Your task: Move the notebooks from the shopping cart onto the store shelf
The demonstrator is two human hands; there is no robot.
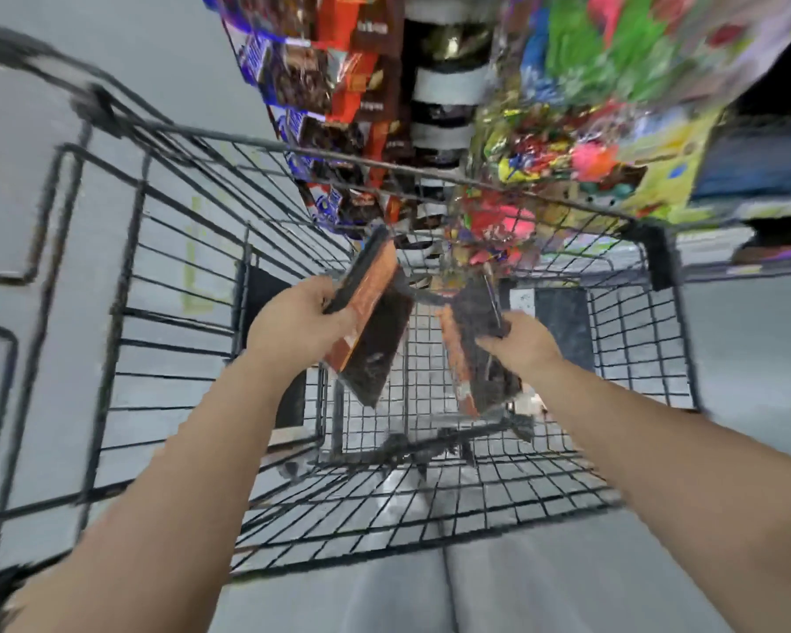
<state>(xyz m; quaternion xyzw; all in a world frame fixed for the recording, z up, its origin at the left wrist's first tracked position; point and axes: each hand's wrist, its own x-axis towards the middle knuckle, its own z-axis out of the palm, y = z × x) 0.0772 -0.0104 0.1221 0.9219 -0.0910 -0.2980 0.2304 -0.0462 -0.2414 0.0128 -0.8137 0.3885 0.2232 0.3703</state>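
Two notebooks were held above the cart's basket, one in each hand. The left notebook (371,322), dark with an orange band, tilted with its upper end toward the shelf; the left hand (298,322) was closed on its upper left edge, thumb on top, the fingers hidden behind the cover. The right notebook (480,354), dark and orange too, hung more nearly upright; the right hand (521,342) was clenched round its right edge, and its fingertips could not be seen. Motion blur smeared both covers, so any print on them was unreadable, and whether each was a single notebook or a thin stack could not be told.

Below them the cart (165,285), of black wire, stood open. A dark flat shape (558,319) lay against the far right corner of the basket, and another dark shape (266,290) stood at the left wall; whether either was a notebook could not be told. Something dark and tangled (430,445) sat low at the near end, too blurred to name.

Beyond the cart rose the shelf (713,249), its contents badly smeared: brown and orange packets (357,84) on the left, bright wrapped goods (567,143) on the right. The frame's top edge cut the shelf off. Both forearms were bare. The grey floor (65,130) showed through the wire.
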